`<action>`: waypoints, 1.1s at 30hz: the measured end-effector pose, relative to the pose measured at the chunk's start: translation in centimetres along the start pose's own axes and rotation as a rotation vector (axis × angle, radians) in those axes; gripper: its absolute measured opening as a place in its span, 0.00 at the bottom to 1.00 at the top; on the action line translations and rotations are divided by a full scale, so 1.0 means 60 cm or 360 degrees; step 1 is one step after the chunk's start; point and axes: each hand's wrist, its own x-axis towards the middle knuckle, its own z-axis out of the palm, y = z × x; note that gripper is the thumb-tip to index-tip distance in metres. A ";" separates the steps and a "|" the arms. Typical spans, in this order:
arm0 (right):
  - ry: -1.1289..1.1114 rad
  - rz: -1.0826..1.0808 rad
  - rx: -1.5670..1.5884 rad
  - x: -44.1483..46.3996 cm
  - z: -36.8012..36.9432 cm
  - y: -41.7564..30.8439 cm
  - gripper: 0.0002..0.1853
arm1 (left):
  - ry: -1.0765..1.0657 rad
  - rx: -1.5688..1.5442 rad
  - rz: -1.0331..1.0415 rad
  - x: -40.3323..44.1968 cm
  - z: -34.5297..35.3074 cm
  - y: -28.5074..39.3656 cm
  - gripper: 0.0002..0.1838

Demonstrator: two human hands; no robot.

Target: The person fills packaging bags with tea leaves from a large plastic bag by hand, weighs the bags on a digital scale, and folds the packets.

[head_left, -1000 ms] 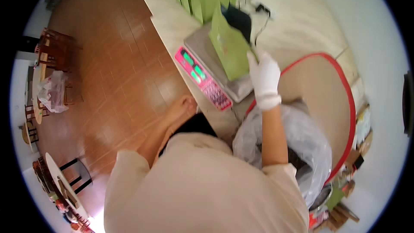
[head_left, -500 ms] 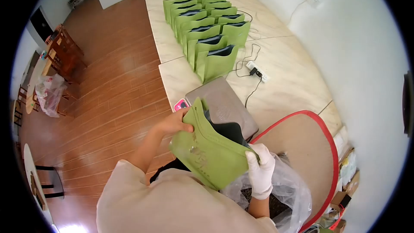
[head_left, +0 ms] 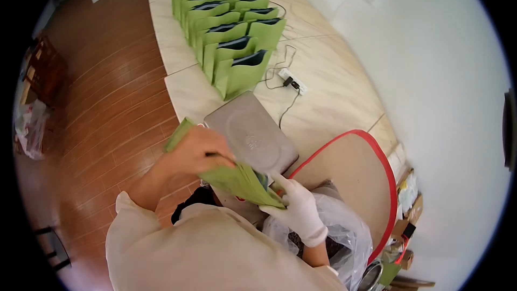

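A green stand-up pouch (head_left: pixel 232 181) is tilted low in front of my chest, its dark lining just showing near the right end. My bare left hand (head_left: pixel 200 150) is closed over its upper left part, slightly blurred. On my right hand (head_left: pixel 297 209) is a white glove; its thumb and fingers grip the pouch's right edge. Just beyond the hands lies a flat grey-brown platform (head_left: pixel 250 132), like the top of a scale. Below my right hand, a clear plastic bag (head_left: pixel 350 226) holds dark loose material, partly covered by my arm.
Two rows of open green pouches (head_left: pixel 242 78) stand on the pale table (head_left: pixel 334 83). A power strip (head_left: pixel 293 82) with cables lies right of them. A red-rimmed tan panel (head_left: pixel 350 175) stands at my right, boxes (head_left: pixel 401 229) behind it. Wooden floor (head_left: pixel 116 113) extends left.
The pouch has turned from its broad printed face to nearly edge-on and sunk lower. My left hand now reaches over its top. The view has shifted, moving the table leftward.
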 end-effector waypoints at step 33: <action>0.0250 0.0714 0.0975 0.065 0.081 0.006 0.20 | 0.0258 0.0401 -0.0261 -0.070 0.211 -0.051 0.33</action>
